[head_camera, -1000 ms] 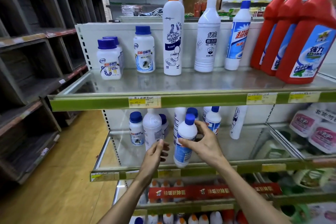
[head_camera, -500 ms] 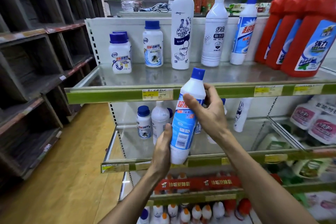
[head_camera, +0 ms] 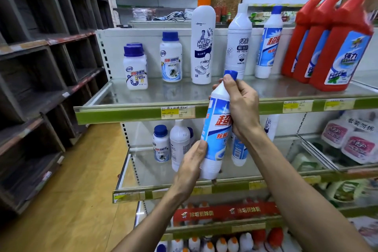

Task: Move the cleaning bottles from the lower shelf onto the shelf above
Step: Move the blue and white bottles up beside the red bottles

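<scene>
You've got both hands on the blue-capped bottle (head_camera: 217, 129): your right hand (head_camera: 242, 108) wrapped around its neck, your left hand (head_camera: 190, 166) gripping the base. It's tilted a bit, in the air before the upper shelf (head_camera: 143, 111) edge, above the lower shelf (head_camera: 155, 193).

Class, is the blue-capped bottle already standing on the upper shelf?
No: both hands hold the bottle in front of the upper shelf.

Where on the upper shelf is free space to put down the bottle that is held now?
The upper shelf is bare along its front strip, widest before the orange-capped bottle and the plain white bottle, just past the held bottle. Gaps between the back-row bottles are narrow. The right end, by the red bottles, is crowded.
</scene>
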The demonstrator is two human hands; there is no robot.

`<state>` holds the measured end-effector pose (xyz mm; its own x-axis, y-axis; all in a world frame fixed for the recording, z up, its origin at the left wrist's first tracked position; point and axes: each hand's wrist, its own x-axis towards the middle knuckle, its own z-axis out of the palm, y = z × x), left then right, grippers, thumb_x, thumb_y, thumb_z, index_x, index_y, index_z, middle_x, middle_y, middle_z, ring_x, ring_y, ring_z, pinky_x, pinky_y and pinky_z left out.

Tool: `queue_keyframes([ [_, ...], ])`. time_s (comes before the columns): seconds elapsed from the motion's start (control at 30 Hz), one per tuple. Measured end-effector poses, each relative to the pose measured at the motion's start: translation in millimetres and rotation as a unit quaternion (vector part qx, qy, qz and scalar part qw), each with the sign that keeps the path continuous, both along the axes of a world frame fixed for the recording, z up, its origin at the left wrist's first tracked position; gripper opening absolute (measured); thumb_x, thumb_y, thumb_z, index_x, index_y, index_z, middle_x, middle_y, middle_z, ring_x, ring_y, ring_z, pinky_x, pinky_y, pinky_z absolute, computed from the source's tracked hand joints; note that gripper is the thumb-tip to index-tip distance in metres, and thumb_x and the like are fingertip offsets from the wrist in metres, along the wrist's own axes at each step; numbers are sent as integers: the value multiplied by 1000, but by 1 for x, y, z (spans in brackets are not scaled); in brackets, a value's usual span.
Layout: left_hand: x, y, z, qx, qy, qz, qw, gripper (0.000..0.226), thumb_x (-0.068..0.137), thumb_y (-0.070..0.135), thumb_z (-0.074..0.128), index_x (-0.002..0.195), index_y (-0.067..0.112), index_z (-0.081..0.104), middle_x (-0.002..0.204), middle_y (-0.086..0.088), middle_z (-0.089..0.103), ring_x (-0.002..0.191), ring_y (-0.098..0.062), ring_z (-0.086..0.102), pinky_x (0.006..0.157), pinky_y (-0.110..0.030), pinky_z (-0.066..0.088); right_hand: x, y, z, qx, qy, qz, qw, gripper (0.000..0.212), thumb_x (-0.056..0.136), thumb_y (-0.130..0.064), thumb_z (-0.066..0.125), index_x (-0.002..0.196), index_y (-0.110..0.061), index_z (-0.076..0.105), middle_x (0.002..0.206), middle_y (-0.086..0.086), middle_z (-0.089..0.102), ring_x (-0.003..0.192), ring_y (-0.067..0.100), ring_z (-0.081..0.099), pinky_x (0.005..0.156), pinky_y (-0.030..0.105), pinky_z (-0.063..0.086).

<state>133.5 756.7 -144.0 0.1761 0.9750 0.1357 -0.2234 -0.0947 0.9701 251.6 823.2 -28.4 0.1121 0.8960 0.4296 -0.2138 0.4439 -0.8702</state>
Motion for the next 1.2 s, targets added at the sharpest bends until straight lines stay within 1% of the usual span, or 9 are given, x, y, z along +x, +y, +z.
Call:
queue_keyframes([
  [0.2,3,-8,7,-33,-78,-35,996,58,89,64,39,96,18,74,82,-18,69,56,-26,65,44,-29,49,0,-3,5,-27,3,1,1000,27,95,-35,63,82,-12,69,80,7,75,69,20,65,72,42,55],
  [0.33,10,-7,14,-60,-160,-104,980,66,88,66,39,107,8,66,85,-18,65,51,-25,62,41,-25,47,8,-6,7,-51,27,55,997,52,93,-44,61,108,5,64,94,22,69,81,31,64,79,47,55],
  [0.5,30,6,33,-47,-183,-173,967,68,91,66,35,108,9,68,83,-15,67,52,-25,63,42,-24,46,36,-13,21,-33,1,99,995,36,94,-38,62,119,-14,60,92,5,71,79,17,68,78,38,58],
  [0.63,56,26,54,-24,-175,-203,963,69,93,65,32,107,6,65,80,-13,67,53,-23,63,43,-24,45,72,-2,42,-13,-42,120,992,55,87,-31,69,136,-17,51,105,3,71,91,16,69,83,38,58],
  [0.8,108,63,96,11,-105,-139,985,66,75,73,58,99,14,73,82,-14,68,57,-23,66,50,-30,56,129,25,80,31,-21,94,995,31,95,-16,64,124,-5,59,96,3,72,80,11,70,71,28,57],
  [0.87,129,81,115,78,-23,-81,993,70,64,73,73,104,16,70,88,-9,71,70,-23,67,64,-42,60,153,44,95,52,-19,83,995,33,93,-18,67,121,-2,60,95,4,72,80,11,70,73,30,57],
  [0.93,148,97,135,154,85,-1,984,60,71,58,78,115,19,65,103,-4,73,88,-20,69,84,-46,58,174,63,111,75,-29,74,994,48,88,-24,74,126,0,58,105,12,71,88,17,70,83,38,58],
  [1.0,164,117,152,184,149,35,971,50,78,39,80,121,21,63,113,-1,74,101,-17,70,92,-37,56,192,81,124,89,-48,62,993,58,81,-29,77,128,-1,57,113,19,71,93,22,70,90,42,58],
  [1.2,197,199,172,134,196,73,969,56,77,22,84,124,10,56,120,-11,70,97,-16,69,91,-35,57,218,153,139,107,-139,20,984,46,86,-18,76,126,-8,56,113,14,70,94,18,68,85,28,57],
])
